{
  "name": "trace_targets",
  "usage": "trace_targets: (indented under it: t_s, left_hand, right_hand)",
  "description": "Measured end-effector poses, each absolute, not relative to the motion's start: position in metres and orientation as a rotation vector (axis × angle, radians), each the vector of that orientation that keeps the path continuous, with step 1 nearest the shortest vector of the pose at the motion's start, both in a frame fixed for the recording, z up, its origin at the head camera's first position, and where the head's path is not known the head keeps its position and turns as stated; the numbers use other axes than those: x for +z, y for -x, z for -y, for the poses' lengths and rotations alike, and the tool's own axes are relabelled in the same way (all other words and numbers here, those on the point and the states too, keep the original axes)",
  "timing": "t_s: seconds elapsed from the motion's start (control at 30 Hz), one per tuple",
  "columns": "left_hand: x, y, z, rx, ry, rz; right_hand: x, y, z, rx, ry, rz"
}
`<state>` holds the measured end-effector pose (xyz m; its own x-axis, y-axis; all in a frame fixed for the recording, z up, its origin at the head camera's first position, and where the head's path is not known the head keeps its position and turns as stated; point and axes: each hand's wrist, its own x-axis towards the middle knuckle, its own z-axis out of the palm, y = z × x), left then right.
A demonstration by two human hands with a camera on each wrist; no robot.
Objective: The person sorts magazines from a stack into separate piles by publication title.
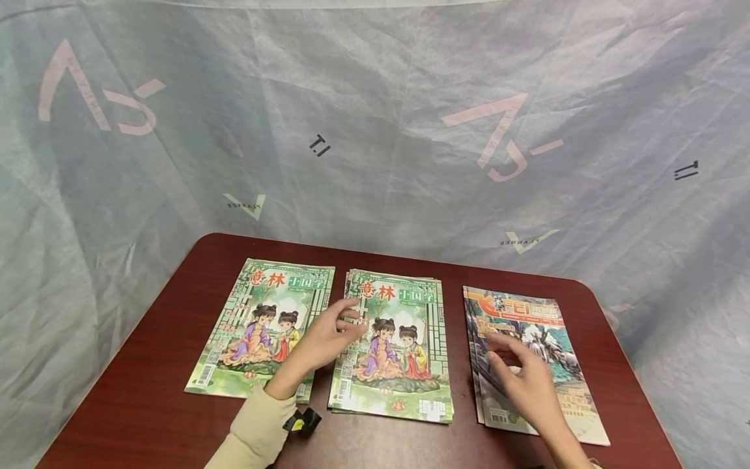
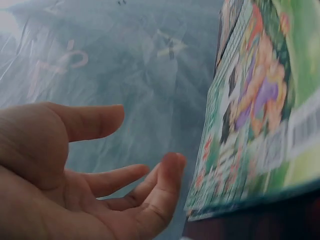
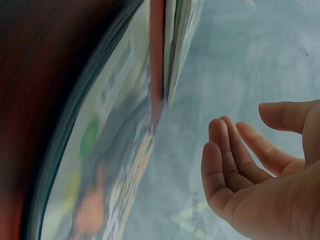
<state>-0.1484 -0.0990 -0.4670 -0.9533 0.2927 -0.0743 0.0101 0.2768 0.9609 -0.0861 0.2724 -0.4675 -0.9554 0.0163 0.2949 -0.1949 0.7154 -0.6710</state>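
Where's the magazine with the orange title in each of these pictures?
Head: the magazine with the orange title lies at the lower right, partly hidden behind the right hand.
Left wrist: can't tell; a blurred sliver at the top, beyond a green magazine, might be it.
Right wrist: at the left, blurred and seen at a steep angle.
Shared landmark: the grey printed curtain, in the background of all three.

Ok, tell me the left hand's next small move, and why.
Perhaps the left hand should nudge the middle pile of magazines straighter: its far edges don't line up, and that hand is empty, with its fingertips near the pile's left side.
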Motion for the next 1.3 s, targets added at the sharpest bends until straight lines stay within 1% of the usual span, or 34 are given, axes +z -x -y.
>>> trace_targets:
  t_s: [0.17,0.37,0.53,0.73,1.3]
  left_hand:
    - [-0.466,0.153,0.111,1.623,-0.27,-2.437]
    - [-0.469,0.157,0.116,1.461,-0.228,-2.518]
    - [-0.474,0.157,0.116,1.313,-0.236,-2.562]
    - [-0.477,0.157,0.117,1.234,-0.258,-2.537]
    - [-0.474,0.15,0.111,1.205,-0.3,-2.527]
  right_hand:
    - [-0.471,0.091,-0.254,1.199,-0.155,2.673]
    - [-0.474,0.098,-0.234,1.321,-0.064,2.834]
    - [-0.482,0.102,-0.225,1.325,-0.033,2.942]
    - [-0.487,0.105,-0.222,1.317,-0.013,3.004]
    - [-0.493,0.108,-0.224,1.391,-0.018,3.011]
